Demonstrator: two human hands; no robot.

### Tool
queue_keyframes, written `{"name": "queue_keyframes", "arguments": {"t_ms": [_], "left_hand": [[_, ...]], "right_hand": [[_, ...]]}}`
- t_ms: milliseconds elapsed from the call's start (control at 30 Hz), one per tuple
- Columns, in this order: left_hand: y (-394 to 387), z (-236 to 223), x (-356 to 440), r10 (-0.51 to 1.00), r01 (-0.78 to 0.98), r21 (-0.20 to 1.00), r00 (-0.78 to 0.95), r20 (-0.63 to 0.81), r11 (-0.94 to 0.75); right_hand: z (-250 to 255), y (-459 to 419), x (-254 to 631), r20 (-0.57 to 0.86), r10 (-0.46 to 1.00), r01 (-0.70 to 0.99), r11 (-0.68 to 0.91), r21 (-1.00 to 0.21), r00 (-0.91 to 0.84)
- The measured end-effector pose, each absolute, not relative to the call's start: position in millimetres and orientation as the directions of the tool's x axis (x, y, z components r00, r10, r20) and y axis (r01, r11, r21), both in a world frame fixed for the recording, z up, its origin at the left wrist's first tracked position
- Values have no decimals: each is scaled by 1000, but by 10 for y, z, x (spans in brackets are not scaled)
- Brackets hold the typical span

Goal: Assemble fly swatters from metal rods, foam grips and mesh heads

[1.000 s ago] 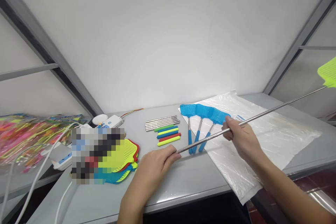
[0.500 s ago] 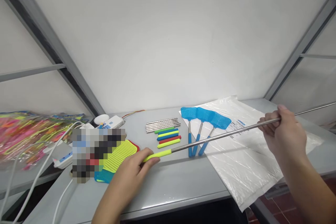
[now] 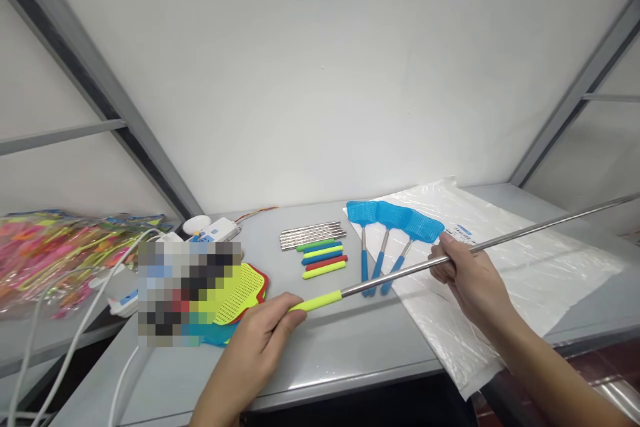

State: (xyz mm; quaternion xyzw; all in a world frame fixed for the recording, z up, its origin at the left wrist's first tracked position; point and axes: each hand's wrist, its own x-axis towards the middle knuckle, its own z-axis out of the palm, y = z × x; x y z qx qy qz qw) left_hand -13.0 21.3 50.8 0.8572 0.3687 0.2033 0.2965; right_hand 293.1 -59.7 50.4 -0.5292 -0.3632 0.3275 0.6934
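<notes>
A long telescopic metal rod (image 3: 395,274) with a yellow-green handle (image 3: 320,301) slants across the front of the desk, its far end running out at the right edge. My left hand (image 3: 263,333) is closed round the handle's end. My right hand (image 3: 467,273) pinches the shaft near its middle. Behind the shaft lie several blue fly swatters (image 3: 393,215), fanned out with handles toward me. Left of them are coloured handle grips (image 3: 324,269) in green, blue, red and yellow, and a row of short metal rods (image 3: 310,235). Loose swatter heads (image 3: 243,293) are stacked beside my left hand.
A white plastic mailer bag (image 3: 540,280) covers the right side of the grey desk (image 3: 320,373). On the left stand power strips (image 3: 220,230) with white cables (image 3: 75,347) and a blurred patch. Bagged colourful items (image 3: 75,260) fill the far left.
My right hand has slid left along the shaft toward the handle. My left hand, still on the handle, sits slightly further right. The view has shifted a little.
</notes>
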Motion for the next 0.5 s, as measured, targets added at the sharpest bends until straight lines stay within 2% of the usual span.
{"name": "queue_keyframes", "arguments": {"t_ms": [200,300,400,500], "left_hand": [[300,510,-402,778,530,621,589,221,-578],[385,485,-582,813,544,639,529,242,-544],[453,443,-724,864,547,686,434,257,-479],[461,380,-711,914,484,784,306,265,-389]], "right_hand": [[608,-553,3099,107,801,-141,232,-962,589],[637,-580,3288,107,741,-203,315,-927,663],[600,-614,3483,90,661,-260,412,-873,745],[521,-620,3556,72,685,-294,402,-867,725]]}}
